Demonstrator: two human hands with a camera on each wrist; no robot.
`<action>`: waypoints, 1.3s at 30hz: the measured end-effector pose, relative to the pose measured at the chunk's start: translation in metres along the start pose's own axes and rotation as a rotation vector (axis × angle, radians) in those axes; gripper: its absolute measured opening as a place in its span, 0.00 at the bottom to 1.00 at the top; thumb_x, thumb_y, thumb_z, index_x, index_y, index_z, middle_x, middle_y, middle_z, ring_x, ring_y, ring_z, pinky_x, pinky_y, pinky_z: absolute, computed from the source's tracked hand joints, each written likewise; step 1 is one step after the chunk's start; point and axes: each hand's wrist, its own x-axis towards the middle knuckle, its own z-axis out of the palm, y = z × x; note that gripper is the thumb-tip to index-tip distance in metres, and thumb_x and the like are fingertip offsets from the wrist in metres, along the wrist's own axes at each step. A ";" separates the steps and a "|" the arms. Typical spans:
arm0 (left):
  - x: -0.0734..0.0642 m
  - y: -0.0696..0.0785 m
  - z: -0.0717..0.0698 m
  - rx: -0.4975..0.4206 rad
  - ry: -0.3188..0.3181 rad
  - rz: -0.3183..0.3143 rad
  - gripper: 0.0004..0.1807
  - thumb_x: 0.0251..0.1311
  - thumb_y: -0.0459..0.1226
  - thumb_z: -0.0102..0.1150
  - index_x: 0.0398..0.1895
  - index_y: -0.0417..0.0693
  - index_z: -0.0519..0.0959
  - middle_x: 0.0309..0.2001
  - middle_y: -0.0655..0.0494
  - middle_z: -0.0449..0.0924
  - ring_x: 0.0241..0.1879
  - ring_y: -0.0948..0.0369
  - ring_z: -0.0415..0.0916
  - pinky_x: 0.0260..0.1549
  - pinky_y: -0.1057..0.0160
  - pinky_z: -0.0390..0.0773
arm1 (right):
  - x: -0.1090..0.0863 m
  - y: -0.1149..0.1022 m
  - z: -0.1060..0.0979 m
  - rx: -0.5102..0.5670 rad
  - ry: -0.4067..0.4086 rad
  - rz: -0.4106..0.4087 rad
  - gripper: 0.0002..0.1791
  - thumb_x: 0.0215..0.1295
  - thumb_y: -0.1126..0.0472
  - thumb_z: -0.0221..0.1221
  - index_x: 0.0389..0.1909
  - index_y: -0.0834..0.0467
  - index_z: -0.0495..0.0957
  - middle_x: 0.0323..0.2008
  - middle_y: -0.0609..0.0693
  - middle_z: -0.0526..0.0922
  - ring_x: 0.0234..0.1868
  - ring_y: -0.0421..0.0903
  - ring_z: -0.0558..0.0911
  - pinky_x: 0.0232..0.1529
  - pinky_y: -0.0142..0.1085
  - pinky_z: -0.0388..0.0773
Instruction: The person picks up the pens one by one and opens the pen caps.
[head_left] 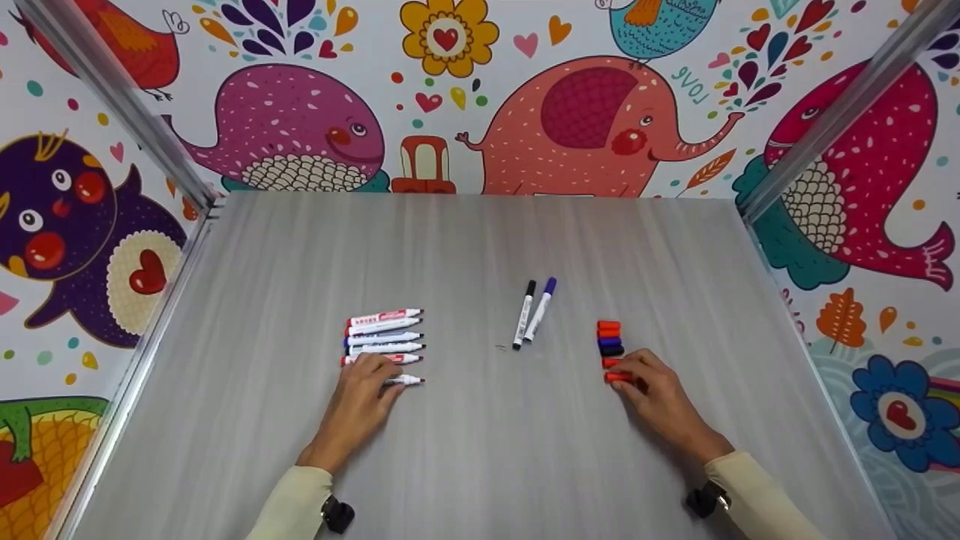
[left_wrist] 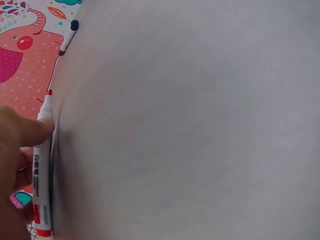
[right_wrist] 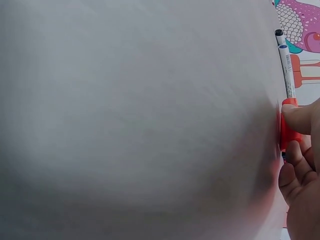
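At the near end of a row of uncapped whiteboard markers [head_left: 386, 337], my left hand [head_left: 364, 397] holds a white whiteboard marker [left_wrist: 42, 165] with a bare red tip. It lies level, the tip towards the right. My right hand [head_left: 664, 397] pinches a red marker cap [right_wrist: 290, 125] between thumb and fingers, at the near end of a column of caps [head_left: 609, 331] in red, blue and black. Another red cap [head_left: 611, 362] lies just beyond it, partly under the fingers. The held marker's rear end is hidden by the left hand in the head view.
Between the hands, farther back, lie two capped markers, one black [head_left: 524, 315] and one blue [head_left: 541, 309]. Small dark marks [head_left: 501, 347] show on the grey tabletop [head_left: 480, 450] beside them. Cartoon-printed walls [head_left: 442, 97] and metal posts [head_left: 120, 97] enclose the table.
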 end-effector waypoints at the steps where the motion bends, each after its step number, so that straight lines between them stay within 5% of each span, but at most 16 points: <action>1: 0.000 0.000 0.000 0.023 -0.003 0.008 0.13 0.55 0.27 0.83 0.42 0.42 0.89 0.45 0.54 0.84 0.49 0.53 0.79 0.52 0.46 0.76 | 0.000 0.000 0.000 -0.004 0.002 -0.002 0.17 0.58 0.79 0.75 0.46 0.60 0.90 0.45 0.49 0.82 0.40 0.45 0.80 0.41 0.22 0.75; 15: 0.007 -0.001 0.000 0.154 0.021 0.087 0.15 0.55 0.29 0.83 0.45 0.42 0.91 0.47 0.51 0.84 0.51 0.51 0.75 0.46 0.49 0.69 | 0.009 0.001 -0.005 -0.038 0.037 -0.047 0.19 0.55 0.81 0.76 0.46 0.64 0.89 0.45 0.54 0.81 0.39 0.44 0.80 0.41 0.22 0.74; 23: 0.015 0.008 0.002 0.126 0.061 0.115 0.17 0.53 0.28 0.83 0.47 0.43 0.91 0.46 0.51 0.84 0.51 0.50 0.76 0.47 0.48 0.71 | 0.019 -0.002 -0.011 0.011 0.019 -0.046 0.18 0.56 0.83 0.74 0.46 0.67 0.88 0.47 0.58 0.81 0.46 0.55 0.85 0.52 0.19 0.78; 31: 0.029 0.026 0.014 0.085 0.058 0.157 0.14 0.58 0.30 0.82 0.47 0.45 0.91 0.45 0.52 0.84 0.52 0.52 0.77 0.44 0.52 0.72 | 0.039 -0.006 -0.010 -0.021 -0.019 -0.080 0.16 0.59 0.78 0.76 0.48 0.66 0.88 0.49 0.57 0.82 0.51 0.52 0.85 0.57 0.20 0.76; 39: 0.037 0.042 0.029 0.018 0.034 0.168 0.14 0.60 0.31 0.81 0.49 0.43 0.91 0.47 0.53 0.85 0.52 0.53 0.78 0.48 0.50 0.76 | 0.055 -0.012 -0.004 -0.098 -0.084 -0.052 0.14 0.64 0.73 0.76 0.50 0.64 0.88 0.51 0.54 0.83 0.53 0.51 0.84 0.54 0.38 0.83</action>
